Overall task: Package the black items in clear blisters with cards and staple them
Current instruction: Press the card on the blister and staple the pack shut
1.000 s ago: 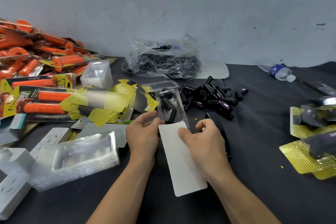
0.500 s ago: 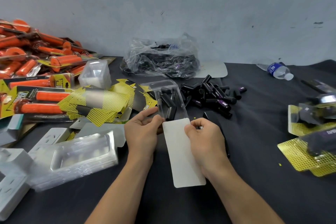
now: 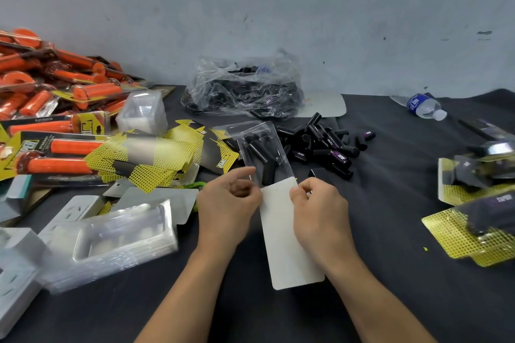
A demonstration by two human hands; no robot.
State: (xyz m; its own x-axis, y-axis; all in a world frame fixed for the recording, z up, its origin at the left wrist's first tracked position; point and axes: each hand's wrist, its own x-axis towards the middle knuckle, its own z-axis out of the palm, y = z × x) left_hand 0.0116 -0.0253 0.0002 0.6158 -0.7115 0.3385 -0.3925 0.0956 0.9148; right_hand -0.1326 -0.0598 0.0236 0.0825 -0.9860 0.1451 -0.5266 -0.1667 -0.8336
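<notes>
- Your left hand (image 3: pixel 225 203) is curled at the upper left corner of the white card (image 3: pixel 287 248). Thumb and fingers pinch its edge, and the forefinger is stretched toward the clear blister (image 3: pixel 269 131).
- Your right hand (image 3: pixel 320 209) pinches the card's upper right edge, back of hand up, fingers folded under.
- The card runs lengthwise toward you, its far end meeting the blister's near end. The blister holds several black items (image 3: pixel 260 154).
- Far left: a heap of orange packs (image 3: pixel 55 86).
- Behind the blister: a plastic bag (image 3: pixel 242 89) of dark parts.
- Near left: a stack of empty blisters (image 3: pixel 117 234) and a spread of yellow cards (image 3: pixel 145 159).
- Right: finished packs (image 3: pixel 479 203).
- Just right of the blister: a loose black pile (image 3: pixel 320 145).
- Far right, by the wall: a water bottle (image 3: pixel 423 106) on its side.
- The table (image 3: pixel 390 287) has a dark cloth over it. The wall (image 3: pixel 278 8) is pale and scuffed.
</notes>
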